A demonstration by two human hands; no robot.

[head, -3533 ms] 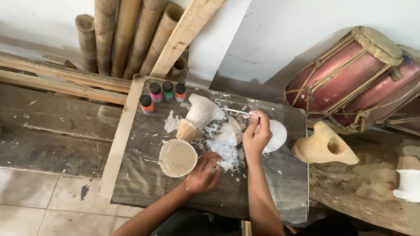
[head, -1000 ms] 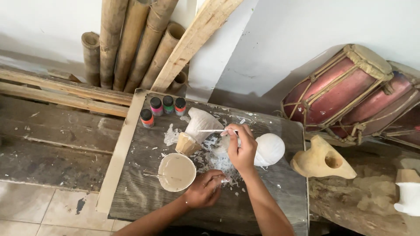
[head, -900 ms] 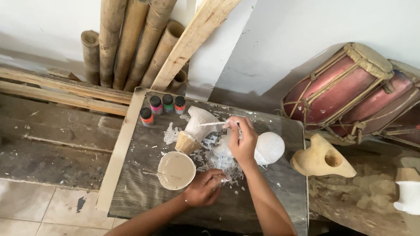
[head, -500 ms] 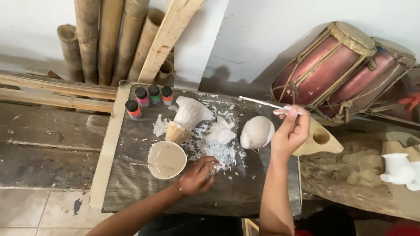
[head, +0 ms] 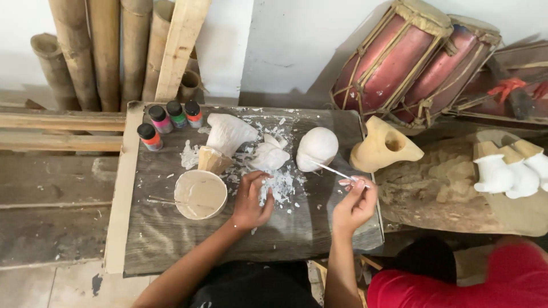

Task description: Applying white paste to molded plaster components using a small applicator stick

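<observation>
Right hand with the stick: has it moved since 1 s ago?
Yes. The right hand was over the white scraps left of the white egg-shaped piece; it now sits right of that piece, near the board's right edge.

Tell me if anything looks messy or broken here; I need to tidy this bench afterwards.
White flakes and crumbs are scattered across the dark wooden board, thickest between the bowl and the white rounded piece. The left hand rests among them; the right hand holds a thin stick. Nothing looks tipped over.
</observation>
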